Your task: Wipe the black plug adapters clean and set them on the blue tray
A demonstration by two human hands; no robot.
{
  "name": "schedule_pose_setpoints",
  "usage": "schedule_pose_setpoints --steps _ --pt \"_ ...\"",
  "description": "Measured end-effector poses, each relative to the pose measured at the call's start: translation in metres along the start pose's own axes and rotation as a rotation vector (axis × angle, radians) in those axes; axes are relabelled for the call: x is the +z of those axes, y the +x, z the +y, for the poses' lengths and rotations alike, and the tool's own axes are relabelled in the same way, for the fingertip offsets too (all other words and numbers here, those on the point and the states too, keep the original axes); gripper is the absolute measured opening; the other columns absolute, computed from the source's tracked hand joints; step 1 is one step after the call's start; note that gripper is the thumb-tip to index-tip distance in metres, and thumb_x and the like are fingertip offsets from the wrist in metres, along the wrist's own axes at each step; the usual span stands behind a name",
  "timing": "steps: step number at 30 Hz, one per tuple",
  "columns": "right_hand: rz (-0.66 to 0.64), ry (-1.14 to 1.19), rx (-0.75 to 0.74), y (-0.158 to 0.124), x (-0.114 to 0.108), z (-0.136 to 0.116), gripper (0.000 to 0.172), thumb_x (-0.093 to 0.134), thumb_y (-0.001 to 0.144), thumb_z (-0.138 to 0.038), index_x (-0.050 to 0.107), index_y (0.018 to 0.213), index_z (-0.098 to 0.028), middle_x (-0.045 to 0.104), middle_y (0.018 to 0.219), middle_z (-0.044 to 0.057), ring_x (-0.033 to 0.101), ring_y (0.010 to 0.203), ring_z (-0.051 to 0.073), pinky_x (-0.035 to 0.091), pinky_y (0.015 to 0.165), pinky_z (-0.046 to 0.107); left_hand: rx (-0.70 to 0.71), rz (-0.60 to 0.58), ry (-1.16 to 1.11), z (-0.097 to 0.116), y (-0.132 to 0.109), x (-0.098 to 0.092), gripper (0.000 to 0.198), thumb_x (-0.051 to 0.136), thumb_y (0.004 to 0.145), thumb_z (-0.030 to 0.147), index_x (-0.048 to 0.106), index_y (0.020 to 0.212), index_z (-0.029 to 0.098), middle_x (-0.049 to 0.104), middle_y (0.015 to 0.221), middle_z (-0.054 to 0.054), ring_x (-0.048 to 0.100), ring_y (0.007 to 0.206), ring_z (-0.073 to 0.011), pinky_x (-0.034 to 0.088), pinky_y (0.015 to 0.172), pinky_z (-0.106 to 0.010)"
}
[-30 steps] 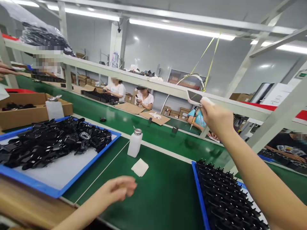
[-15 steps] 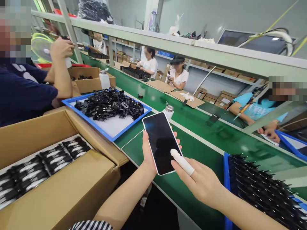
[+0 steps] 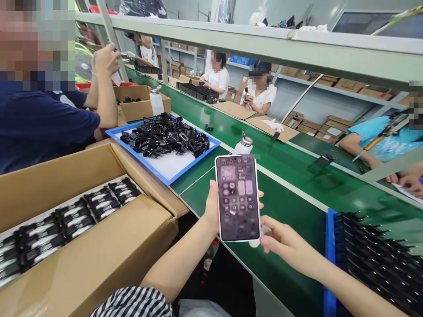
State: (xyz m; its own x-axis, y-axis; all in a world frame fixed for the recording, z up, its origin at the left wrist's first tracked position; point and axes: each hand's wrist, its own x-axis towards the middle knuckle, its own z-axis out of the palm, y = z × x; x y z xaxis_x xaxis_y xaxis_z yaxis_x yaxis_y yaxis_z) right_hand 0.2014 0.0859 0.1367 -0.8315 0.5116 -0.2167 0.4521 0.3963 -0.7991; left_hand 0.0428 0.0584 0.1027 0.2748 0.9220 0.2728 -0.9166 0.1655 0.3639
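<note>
A smartphone (image 3: 238,198) with a white edge stands upright before me. Its lit screen shows rows of round icons and sliders. My left hand (image 3: 211,209) is wrapped round its left side, with fingertips showing past the right edge. At the lower right corner, the curled fingers of my right hand (image 3: 282,242) grip the phone's edge. White covering shows on the fingers there, partly hidden behind the phone. Just past the phone's top stands a white pump bottle (image 3: 243,146) with a metal cap.
A blue-rimmed tray (image 3: 169,180) holds many black plug parts (image 3: 168,134). To the left is an open carton (image 3: 132,237) with packed black parts. A blue tray (image 3: 330,264) of black pieces stands at right. Co-workers sit around the green bench (image 3: 291,193), beneath a shelf beam (image 3: 231,33).
The phone's dark screen has lit up and the phone is turned more upright. My right finger has left the screen for the lower right edge. The view has shifted.
</note>
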Motion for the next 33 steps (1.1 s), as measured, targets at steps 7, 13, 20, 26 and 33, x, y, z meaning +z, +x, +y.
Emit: schedule_pose_setpoints --steps 7,13,20,26,33 --pt "-0.021 0.302 0.021 0.004 0.008 -0.007 0.017 0.042 0.075 -0.029 0.044 0.086 -0.017 0.046 0.07 -0.001 0.044 0.058 0.007 0.041 0.057 0.022 -0.027 -0.004 0.011 -0.001 0.0 -0.001 0.082 0.02 0.059 0.073 0.043 0.104 0.009 0.048 0.097 -0.015 0.049 0.079 -0.0247 0.036 0.068 -0.039" --pt "-0.04 0.39 0.047 0.007 0.01 0.0 0.018 0.047 0.073 -0.027 0.044 0.087 -0.016 0.048 0.078 0.002 0.05 0.067 0.01 0.041 0.057 0.024 -0.129 -0.08 0.069 -0.003 -0.001 -0.011 0.08 0.032 0.057 0.07 0.041 0.106 0.007 0.051 0.091 -0.015 0.049 0.08 -0.026 0.035 0.071 -0.04" --pt "-0.047 0.578 -0.024 0.007 0.011 -0.002 0.028 0.047 0.072 -0.03 0.039 0.095 -0.016 0.053 0.073 0.003 0.054 0.063 0.012 0.041 0.052 0.024 -0.132 -0.079 0.009 -0.002 0.008 -0.004 0.08 0.023 0.059 0.071 0.045 0.101 0.006 0.052 0.088 -0.014 0.049 0.077 -0.0246 0.036 0.069 -0.038" --pt "0.399 0.682 -0.123 -0.001 -0.034 -0.031 0.02 0.035 0.078 -0.03 0.045 0.081 -0.014 0.055 0.052 0.002 0.051 0.045 0.011 0.04 0.044 0.023 -0.072 -0.018 0.181 0.016 0.068 0.039 0.082 0.008 0.063 0.07 0.047 0.098 0.008 0.053 0.09 -0.013 0.048 0.082 -0.0241 0.033 0.073 -0.035" --pt "1.25 0.494 -0.344 -0.024 -0.173 -0.086 0.022 0.026 0.078 -0.012 0.047 0.074 -0.01 0.055 0.055 0.002 0.049 0.04 0.008 0.038 0.04 0.019 -0.266 0.115 0.5 -0.014 0.094 -0.031 0.05 0.028 0.072 0.057 0.051 0.087 0.014 0.054 0.087 -0.007 0.05 0.074 -0.0146 0.033 0.064 -0.024"
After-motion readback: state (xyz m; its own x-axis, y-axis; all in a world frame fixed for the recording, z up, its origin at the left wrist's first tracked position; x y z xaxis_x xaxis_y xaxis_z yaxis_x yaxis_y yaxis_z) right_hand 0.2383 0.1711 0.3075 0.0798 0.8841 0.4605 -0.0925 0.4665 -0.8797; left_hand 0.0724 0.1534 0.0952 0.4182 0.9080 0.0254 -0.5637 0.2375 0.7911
